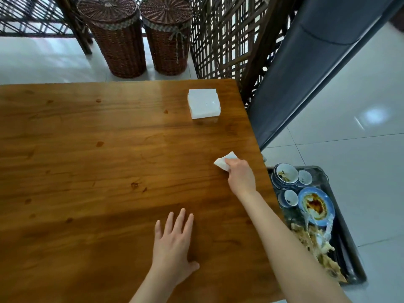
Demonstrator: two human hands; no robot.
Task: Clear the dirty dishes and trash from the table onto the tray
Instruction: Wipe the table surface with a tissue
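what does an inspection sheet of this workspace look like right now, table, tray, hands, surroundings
surface: wooden table, glossy, with dark knots in the grain
job's things: dark tray sits low beside the table's right edge, holding blue-and-white bowls, small cups, a sauce-smeared blue plate and food scraps with plastic wrap
clutter: white napkin stack near the table's far right corner
grippers: right hand grips a crumpled white tissue against the tabletop; left hand rests flat, fingers spread
cables: nothing seen
surroundings: two lidded wicker baskets on the pale tiled floor, a wooden lattice screen, a dark grey padded bench
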